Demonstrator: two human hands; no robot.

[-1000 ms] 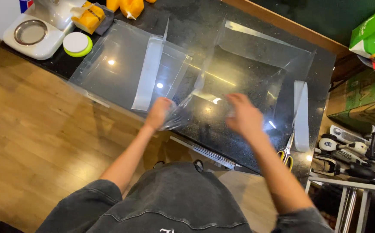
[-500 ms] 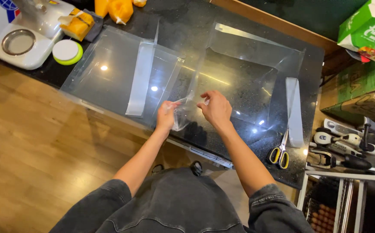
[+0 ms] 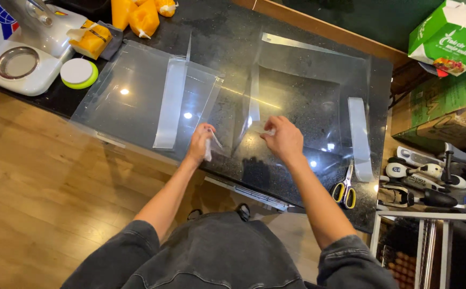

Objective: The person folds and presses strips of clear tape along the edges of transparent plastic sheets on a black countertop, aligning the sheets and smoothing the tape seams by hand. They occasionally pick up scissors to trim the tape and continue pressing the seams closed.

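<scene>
Head view: left hand [image 3: 201, 140] and right hand [image 3: 282, 138] each pinch a clear plastic bag's [image 3: 233, 120] edges, spreading it above the dark surface [image 3: 297, 32].

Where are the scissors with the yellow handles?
In the head view, the scissors lie on the dark counter near its front right corner, right of the right hand, below a clear strip.

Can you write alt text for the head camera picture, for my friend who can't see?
Two bare hands, left hand and right hand, pinch a clear plastic bag over a black speckled stone counter. Yellow-handled scissors lie at the right; orange filled pouches sit at the far left.
</scene>
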